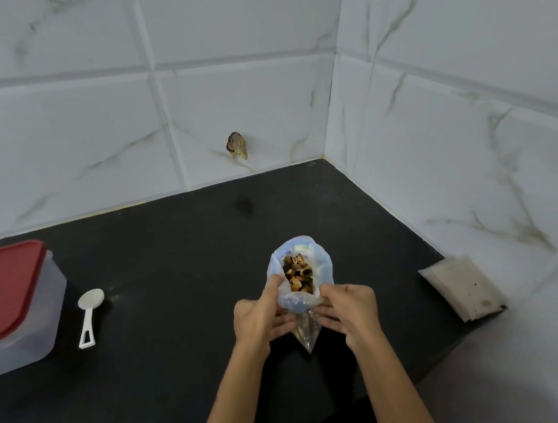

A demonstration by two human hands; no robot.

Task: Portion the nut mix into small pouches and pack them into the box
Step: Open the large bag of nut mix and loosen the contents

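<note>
Risk: the nut mix bag (303,274) stands open-mouthed on the dark desk (172,257), supported only at its near rim. The left hand (262,311) pinches the left edge of the mouth with curled fingers; the right hand (349,302) grips the right edge the same way. If either rim slips, or the hands pull unevenly, the bag is likely to slump and spill nuts (298,273) onto the desk. A thin clear film part hangs below the hands; whether it belongs to the bag or is a separate pouch cannot be told.

Containers: the bag holds mixed nuts, visible through the mouth. The clear box (15,308) at far left carries a closed red lid (3,288); its contents cannot be made out. A white plastic spoon (90,313) lies just beside the box, bowl apparently empty. A stack of small pouches (464,286) rests at the right desk edge, well apart from the bag.
</note>
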